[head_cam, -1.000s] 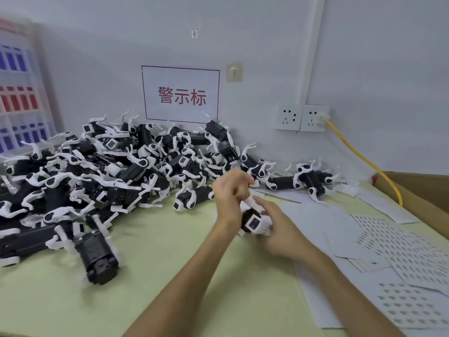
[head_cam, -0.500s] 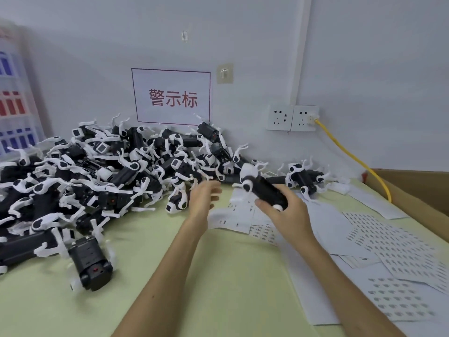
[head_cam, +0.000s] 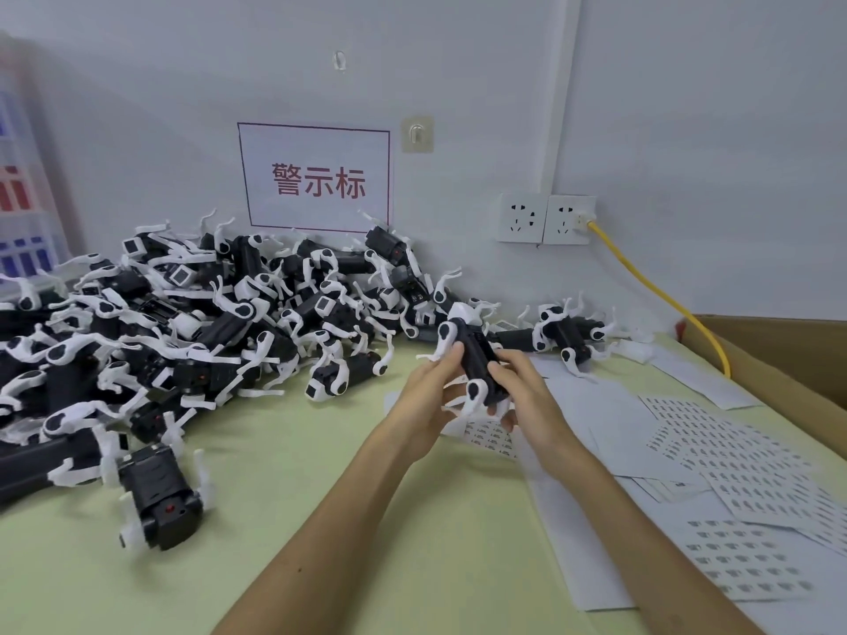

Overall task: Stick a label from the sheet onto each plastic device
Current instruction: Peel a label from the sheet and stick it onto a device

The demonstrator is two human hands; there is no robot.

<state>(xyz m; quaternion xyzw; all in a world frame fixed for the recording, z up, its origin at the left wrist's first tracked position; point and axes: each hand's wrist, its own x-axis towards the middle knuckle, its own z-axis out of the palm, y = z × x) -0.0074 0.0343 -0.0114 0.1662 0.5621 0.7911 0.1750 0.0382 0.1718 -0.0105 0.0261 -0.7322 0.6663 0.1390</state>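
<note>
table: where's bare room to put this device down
Bare table runs from the lone device across to the sheets, toward the front edge. Crowded: the pile left and back, sheets right.

The heap of devices (head_cam: 192, 332) fills your tabletop's (head_cam: 321, 520) back-left corner; label sheets (head_cam: 742, 456) lie along its right edge; the held device (head_cam: 476, 355) is above the middle.

1. Bright, even, diffuse light fills the room; the wall (head_cam: 687, 107) reads pale grey.
2. Soft, faint shadows sit under the plastic devices (head_cam: 220, 327) on the counter (head_cam: 321, 520).
3. Wide-angle distortion bends the edges; the left-edge shelf (head_cam: 18, 199) is blurred.
</note>
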